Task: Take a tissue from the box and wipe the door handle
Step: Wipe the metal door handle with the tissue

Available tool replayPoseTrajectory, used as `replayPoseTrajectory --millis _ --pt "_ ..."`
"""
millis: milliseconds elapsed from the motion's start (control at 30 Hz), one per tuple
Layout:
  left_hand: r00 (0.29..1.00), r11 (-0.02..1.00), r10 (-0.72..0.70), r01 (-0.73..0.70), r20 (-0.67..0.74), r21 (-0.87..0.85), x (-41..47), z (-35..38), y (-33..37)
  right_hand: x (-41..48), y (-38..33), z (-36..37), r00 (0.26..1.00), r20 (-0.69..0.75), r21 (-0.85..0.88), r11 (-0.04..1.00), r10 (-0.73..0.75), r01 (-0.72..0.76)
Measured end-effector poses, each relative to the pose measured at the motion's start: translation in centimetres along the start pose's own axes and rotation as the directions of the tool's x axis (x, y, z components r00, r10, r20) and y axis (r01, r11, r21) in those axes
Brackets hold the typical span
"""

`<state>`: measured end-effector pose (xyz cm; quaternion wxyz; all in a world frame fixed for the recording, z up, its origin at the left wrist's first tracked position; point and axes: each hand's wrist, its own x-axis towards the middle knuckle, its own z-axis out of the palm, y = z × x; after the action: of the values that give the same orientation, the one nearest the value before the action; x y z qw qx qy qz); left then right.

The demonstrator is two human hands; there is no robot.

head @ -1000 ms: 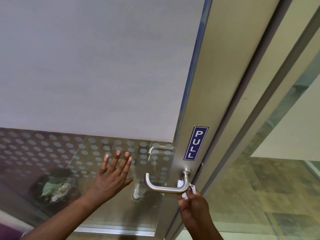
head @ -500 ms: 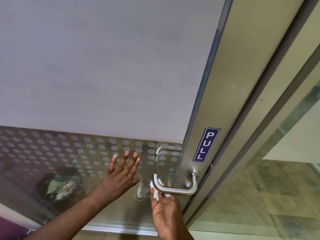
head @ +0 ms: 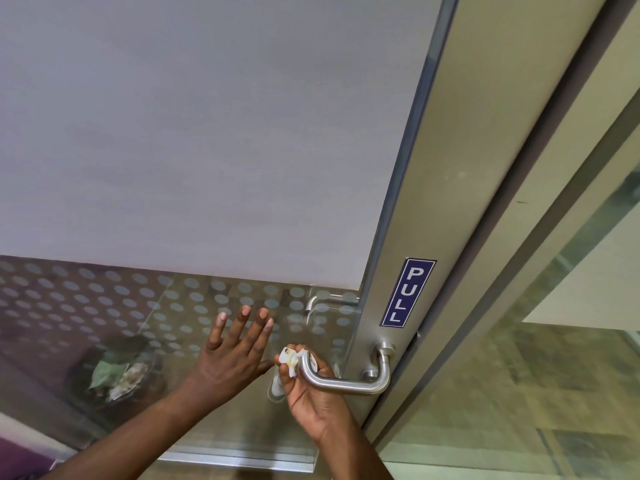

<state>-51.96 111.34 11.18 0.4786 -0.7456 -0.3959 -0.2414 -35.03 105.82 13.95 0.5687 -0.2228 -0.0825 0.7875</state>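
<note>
A brushed-steel lever door handle [head: 349,384] juts from the metal door stile below a blue PULL sign [head: 407,292]. My right hand [head: 311,393] is closed around the handle's free left end, pinching a crumpled white tissue [head: 289,362] against it. My left hand [head: 232,358] rests flat on the glass door panel just left of the handle, fingers spread and holding nothing. No tissue box is in view.
The door's upper glass is frosted grey and its lower band [head: 104,299] carries a dot pattern. A second handle [head: 322,301] shows through the glass. A potted plant [head: 117,372] sits behind the glass at lower left. A metal frame and glass side panel [head: 519,375] stand to the right.
My right hand with the tissue has slid from the handle's base by the stile leftward along the bar to its free end. My left hand has stayed flat on the glass.
</note>
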Motion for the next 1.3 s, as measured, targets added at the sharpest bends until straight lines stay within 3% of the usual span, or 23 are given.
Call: replayPoseTrajectory --millis 133,233,300,400,433,500,567,633,733,833,933,1133,1300 --pt "0.999 1.000 0.016 -0.017 0.037 0.022 -0.4 0.2 0.0 0.3 -0.2 -1.0 0.987 0.088 -0.069 0.989 0.137 -0.131" --pt "0.999 0.999 0.023 -0.024 0.048 0.025 -0.5 0.1 -0.1 -1.5 -0.1 -1.6 0.972 0.074 -0.293 0.937 0.222 -0.191" --pt "0.998 0.999 0.025 -0.027 0.056 0.035 -0.5 0.1 -0.2 -3.4 -0.3 -2.1 0.963 0.061 -0.514 0.835 0.264 -0.196" --pt "0.997 0.999 0.026 -0.029 0.068 0.044 -0.6 0.1 -0.2 -7.4 -1.1 -0.6 0.959 0.026 -0.850 0.511 0.282 -0.127" --pt "0.997 0.999 0.027 -0.031 0.072 0.044 -0.6 0.1 -0.2 -8.8 -1.8 0.3 0.981 0.018 -0.929 0.365 0.194 -0.055" --pt "0.997 0.999 0.024 -0.027 0.068 0.044 -0.6 0.2 -0.2 -11.0 -3.1 2.2 0.985 0.126 -0.984 0.113 -0.122 0.140" --pt "0.998 0.999 0.019 -0.021 0.065 0.043 -0.6 0.2 -0.1 -11.9 -3.9 3.2 0.900 0.331 -0.942 -0.161 -0.285 0.296" --pt "0.997 0.999 0.017 -0.019 0.072 0.037 -0.7 0.1 -0.1 -11.1 -4.0 2.8 0.806 0.506 -0.823 -0.452 -0.308 0.344" --pt "0.998 0.999 0.010 -0.012 0.066 0.030 -0.6 0.0 0.0 -8.6 -3.9 1.0 0.712 0.630 -0.663 -0.692 -0.309 0.286" --pt "0.998 1.000 0.002 -0.004 0.063 0.025 -0.3 -0.1 0.0 -7.2 -4.6 -0.4 0.638 0.721 -0.539 -0.797 -0.270 0.271" --pt "0.998 1.000 0.005 -0.006 0.070 0.022 -0.4 -0.3 0.0 -7.3 -6.1 -1.9 0.574 0.781 -0.485 -0.816 -0.244 0.314" --pt "0.997 1.000 -0.018 0.016 0.071 0.025 -0.2 -0.4 0.2 -7.8 -11.6 -4.6 0.675 0.700 -0.451 -0.877 -0.233 0.166" --pt "0.996 1.000 -0.018 0.016 0.087 0.025 -0.2 -0.6 0.3 -7.2 -13.6 -4.3 0.710 0.704 -0.286 -0.925 -0.026 0.250"
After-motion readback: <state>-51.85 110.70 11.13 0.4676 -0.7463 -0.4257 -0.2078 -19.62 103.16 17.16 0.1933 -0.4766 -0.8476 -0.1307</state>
